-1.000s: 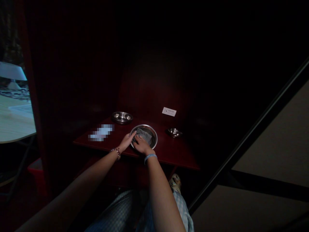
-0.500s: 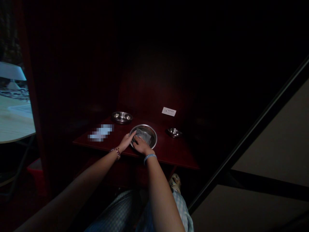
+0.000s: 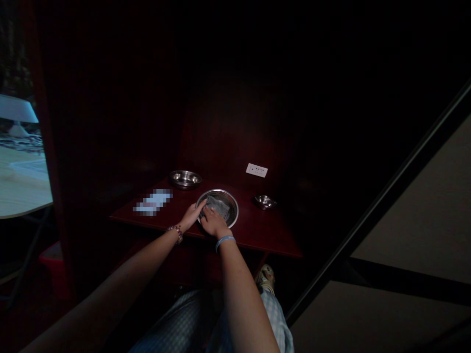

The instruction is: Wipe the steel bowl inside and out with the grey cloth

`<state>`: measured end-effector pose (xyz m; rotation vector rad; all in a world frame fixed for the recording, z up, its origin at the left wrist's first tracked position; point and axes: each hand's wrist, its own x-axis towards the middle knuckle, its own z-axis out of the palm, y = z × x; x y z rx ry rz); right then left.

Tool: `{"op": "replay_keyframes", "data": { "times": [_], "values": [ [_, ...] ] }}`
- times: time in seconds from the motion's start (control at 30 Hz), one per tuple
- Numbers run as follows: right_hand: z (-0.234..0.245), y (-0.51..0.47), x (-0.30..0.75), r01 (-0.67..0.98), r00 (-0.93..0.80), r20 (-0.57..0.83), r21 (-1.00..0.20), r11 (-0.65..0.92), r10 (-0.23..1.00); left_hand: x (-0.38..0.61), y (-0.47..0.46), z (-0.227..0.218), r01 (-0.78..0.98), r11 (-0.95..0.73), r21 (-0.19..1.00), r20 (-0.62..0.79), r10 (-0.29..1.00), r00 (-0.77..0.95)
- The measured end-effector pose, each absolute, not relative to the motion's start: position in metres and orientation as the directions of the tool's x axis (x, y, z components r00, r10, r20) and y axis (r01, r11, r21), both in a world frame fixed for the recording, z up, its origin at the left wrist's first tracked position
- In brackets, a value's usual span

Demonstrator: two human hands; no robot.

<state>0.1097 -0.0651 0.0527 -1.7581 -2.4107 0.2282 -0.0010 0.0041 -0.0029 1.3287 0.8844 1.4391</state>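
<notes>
A round steel plate (image 3: 231, 202) lies on the dark red table (image 3: 265, 235) in front of me. A grey folded cloth (image 3: 220, 205) lies inside it. My right hand (image 3: 211, 223) presses down on the near part of the cloth with its fingers bent onto it. My left hand (image 3: 193, 214) rests at the plate's left rim, fingers stretched toward the cloth's edge. The light is dim and the fingertips are hard to make out.
A steel bowl (image 3: 185, 178) stands at the back left and a smaller steel bowl (image 3: 265, 201) at the right. A blurred pale object (image 3: 152, 202) lies on the left of the table. A white socket plate (image 3: 256, 170) is on the back wall.
My right hand has slid a little to the left over the cloth in the plate. My left hand stays at the plate's rim.
</notes>
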Motion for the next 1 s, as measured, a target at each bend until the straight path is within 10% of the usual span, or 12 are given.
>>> {"op": "replay_keyframes", "data": {
  "times": [1.0],
  "values": [
    [0.0509, -0.0649, 0.1087, 0.929, -0.295, 0.041, -0.219, 0.297, 0.954, -0.0011, 0.0030, -0.0017, -0.144, -0.291, 0.946, 0.298, 0.954, 0.030]
  ]
}}
